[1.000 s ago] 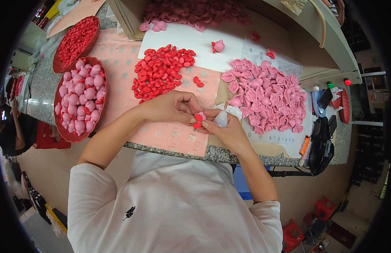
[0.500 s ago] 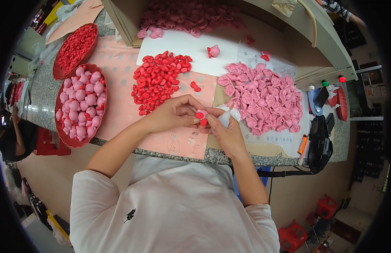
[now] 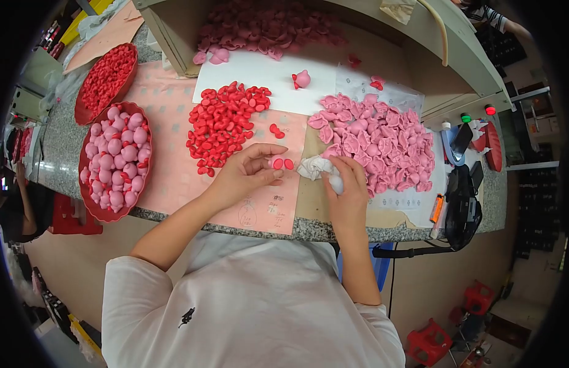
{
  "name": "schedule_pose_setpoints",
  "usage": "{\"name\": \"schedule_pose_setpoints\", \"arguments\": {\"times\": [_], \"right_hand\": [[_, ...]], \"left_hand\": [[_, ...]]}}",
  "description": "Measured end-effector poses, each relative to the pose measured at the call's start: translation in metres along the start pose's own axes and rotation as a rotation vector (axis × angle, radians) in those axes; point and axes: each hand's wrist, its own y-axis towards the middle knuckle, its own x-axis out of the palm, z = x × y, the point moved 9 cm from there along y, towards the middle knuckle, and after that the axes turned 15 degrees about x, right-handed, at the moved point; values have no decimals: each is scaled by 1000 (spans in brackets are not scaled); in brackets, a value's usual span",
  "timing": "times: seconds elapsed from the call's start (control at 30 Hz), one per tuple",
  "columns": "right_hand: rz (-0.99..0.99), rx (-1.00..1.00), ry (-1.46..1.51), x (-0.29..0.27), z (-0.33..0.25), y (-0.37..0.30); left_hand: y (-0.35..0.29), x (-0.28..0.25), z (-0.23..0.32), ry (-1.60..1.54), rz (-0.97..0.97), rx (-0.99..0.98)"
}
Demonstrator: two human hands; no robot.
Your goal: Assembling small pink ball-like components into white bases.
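Observation:
Between the thumb and fingers of my left hand (image 3: 244, 172) sits a small pink figure with two red oval feet (image 3: 289, 164) turned toward me. My right hand (image 3: 349, 196) is closed around a small whitish squeeze bottle (image 3: 336, 184), largely covered by the fingers. Its fingers also touch a crumpled white tissue (image 3: 312, 167) on the table. Beyond my left hand lies a heap of red foot pieces (image 3: 220, 129), with one red pair (image 3: 276, 130) apart from it. Past my right hand spreads a pile of pink hollow shell pieces (image 3: 383, 144).
At left, a red scalloped tray (image 3: 145, 178) holds pink figures, and another red tray (image 3: 82, 113) holds small red pieces. A pink figure (image 3: 301, 79) stands on white paper under a shelf (image 3: 462, 86). An orange tube (image 3: 437, 208) and a black device (image 3: 461, 205) lie at right.
My hands have moved apart. The right one left the red feet and shifted right onto the tissue, bottle still in it. My left hand keeps the pink figure, now slightly further left.

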Motion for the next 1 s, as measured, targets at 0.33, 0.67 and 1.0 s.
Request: {"name": "schedule_pose_setpoints", "arguments": {"times": [0.33,0.67,1.0], "right_hand": [[28,7,149,-11,-18,-1],[-359,170,265,56,-34,5],[-214,305,313,49,-34,-14]], "left_hand": [[-3,6,-6,-25,39,112],[-6,-6,9,245,38,206],[-56,-34,100,684,95,400]]}}
